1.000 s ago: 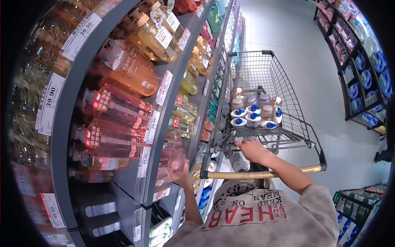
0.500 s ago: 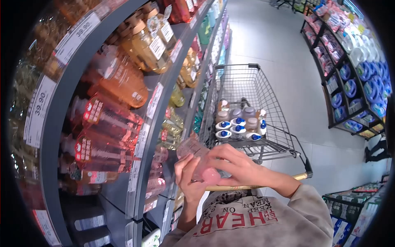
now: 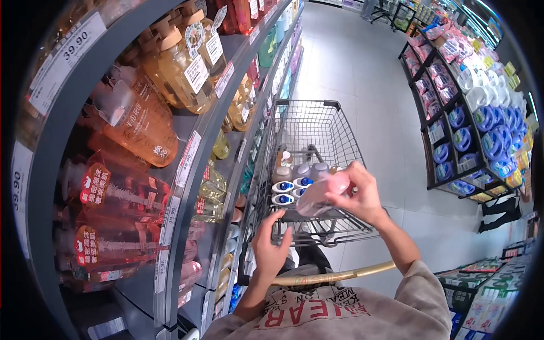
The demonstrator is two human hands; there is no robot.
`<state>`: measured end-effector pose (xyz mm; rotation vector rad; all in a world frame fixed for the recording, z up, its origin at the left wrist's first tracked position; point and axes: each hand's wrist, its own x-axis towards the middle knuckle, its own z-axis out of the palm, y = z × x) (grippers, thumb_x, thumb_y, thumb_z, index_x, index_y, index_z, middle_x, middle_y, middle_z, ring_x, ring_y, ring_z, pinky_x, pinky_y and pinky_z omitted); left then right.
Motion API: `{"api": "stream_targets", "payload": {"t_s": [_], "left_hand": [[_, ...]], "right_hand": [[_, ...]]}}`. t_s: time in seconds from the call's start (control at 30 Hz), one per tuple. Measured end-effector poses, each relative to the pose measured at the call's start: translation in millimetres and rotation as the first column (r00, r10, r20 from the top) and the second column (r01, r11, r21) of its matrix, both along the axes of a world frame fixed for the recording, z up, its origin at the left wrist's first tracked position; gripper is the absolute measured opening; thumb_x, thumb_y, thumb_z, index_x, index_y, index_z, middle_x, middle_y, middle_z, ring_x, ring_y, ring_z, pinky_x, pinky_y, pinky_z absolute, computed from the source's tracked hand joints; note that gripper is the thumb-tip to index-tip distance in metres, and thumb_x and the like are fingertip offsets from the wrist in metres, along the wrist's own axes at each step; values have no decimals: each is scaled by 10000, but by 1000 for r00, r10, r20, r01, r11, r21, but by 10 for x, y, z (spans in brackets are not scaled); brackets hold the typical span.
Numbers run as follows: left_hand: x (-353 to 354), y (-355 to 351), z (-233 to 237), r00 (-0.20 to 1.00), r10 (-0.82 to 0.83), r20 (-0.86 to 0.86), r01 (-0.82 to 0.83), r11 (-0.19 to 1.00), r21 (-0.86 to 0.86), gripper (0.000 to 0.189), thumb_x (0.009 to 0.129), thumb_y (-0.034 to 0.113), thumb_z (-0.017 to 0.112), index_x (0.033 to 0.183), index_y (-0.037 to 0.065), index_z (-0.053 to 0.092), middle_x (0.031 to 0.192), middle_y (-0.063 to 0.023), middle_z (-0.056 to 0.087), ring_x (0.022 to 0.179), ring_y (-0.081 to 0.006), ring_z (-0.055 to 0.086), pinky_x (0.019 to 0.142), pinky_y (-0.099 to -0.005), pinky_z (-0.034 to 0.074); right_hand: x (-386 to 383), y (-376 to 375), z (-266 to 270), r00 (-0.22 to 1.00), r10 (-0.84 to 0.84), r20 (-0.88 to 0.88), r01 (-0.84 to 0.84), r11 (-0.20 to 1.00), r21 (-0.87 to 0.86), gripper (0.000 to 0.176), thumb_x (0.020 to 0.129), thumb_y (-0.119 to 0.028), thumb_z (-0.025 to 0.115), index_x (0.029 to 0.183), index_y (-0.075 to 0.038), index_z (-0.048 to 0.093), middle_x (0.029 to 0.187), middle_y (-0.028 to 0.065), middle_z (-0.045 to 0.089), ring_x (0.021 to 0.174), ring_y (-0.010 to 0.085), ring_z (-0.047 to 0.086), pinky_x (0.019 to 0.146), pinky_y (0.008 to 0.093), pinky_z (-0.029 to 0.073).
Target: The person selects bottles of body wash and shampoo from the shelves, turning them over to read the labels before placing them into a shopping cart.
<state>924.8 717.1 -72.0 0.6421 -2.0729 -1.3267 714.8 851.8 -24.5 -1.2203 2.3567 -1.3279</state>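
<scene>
A clear pinkish bottle (image 3: 315,196) with a pink cap hangs over the near part of the shopping cart (image 3: 352,133). My right hand (image 3: 360,192) grips it around the cap end, and the bottle lies tilted with its base toward the left. Close to the cart's left side, my left hand (image 3: 271,245) is held up with thumb and fingers apart, holding nothing. Inside the cart stand several bottles, among them white ones with blue pump tops (image 3: 283,186); the held bottle hides some of them.
Shelves on the left carry amber pump bottles (image 3: 184,68), an orange bottle (image 3: 136,122) and red bottles (image 3: 122,192) behind price tags. The yellowish cart handle (image 3: 334,276) crosses before my body. Across the aisle is a display rack (image 3: 453,127); a person's dark-clothed legs (image 3: 501,212) show beside it.
My left hand has let go of the pink-capped bottle and opened. My right hand has carried the bottle rightward and forward over the cart. The camera view has shifted.
</scene>
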Motion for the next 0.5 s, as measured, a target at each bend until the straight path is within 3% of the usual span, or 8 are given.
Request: {"api": "stream_targets", "payload": {"t_s": [0.17, 0.2, 0.27, 0.37, 0.5], "left_hand": [[500, 1, -131, 938, 73, 340, -79, 997, 5, 220, 804, 5, 712, 1022, 21, 682, 976, -139, 709, 908, -283, 691, 801, -362, 521], [578, 44, -184, 931, 73, 357, -82, 997, 9, 220, 804, 5, 712, 1022, 21, 682, 976, -139, 709, 908, -283, 691, 801, -362, 521], [698, 129, -303, 926, 150, 347, -117, 987, -113, 204, 798, 2, 705, 998, 38, 685, 949, -135, 693, 848, -324, 670, 755, -372, 530], [746, 222, -464, 889, 192, 416, -97, 967, -237, 185, 788, -4, 703, 966, 42, 683, 915, -120, 697, 805, -298, 679, 719, -377, 536], [695, 251, -537, 829, 285, 481, -118, 930, -348, 156, 764, -6, 709, 907, 50, 682, 845, -94, 699, 737, -274, 679, 661, -371, 530]], "right_hand": [[-742, -265, -452, 989, -147, -18, 147, 989, 27, 358, 729, -246, 853, 911, -19, 645, 838, 76, 537, 701, 205, 562, 595, 334, 497], [-894, -331, -616, 990, -144, -1, 144, 989, 35, 358, 729, -246, 853, 911, -19, 645, 838, 76, 537, 701, 205, 562, 595, 334, 497], [-1188, -481, -1021, 981, -125, -150, 139, 987, 80, 364, 738, -229, 835, 943, -4, 636, 859, 109, 561, 740, 261, 603, 655, 370, 528], [-1508, -732, -1623, 987, -104, -124, 129, 966, 222, 388, 741, -217, 819, 999, 3, 630, 911, 149, 584, 793, 326, 628, 705, 414, 536], [-1822, -1004, -2631, 991, -98, -91, 120, 956, 269, 398, 749, -211, 806, 1031, 2, 623, 979, 182, 602, 859, 372, 642, 760, 445, 541]]}}
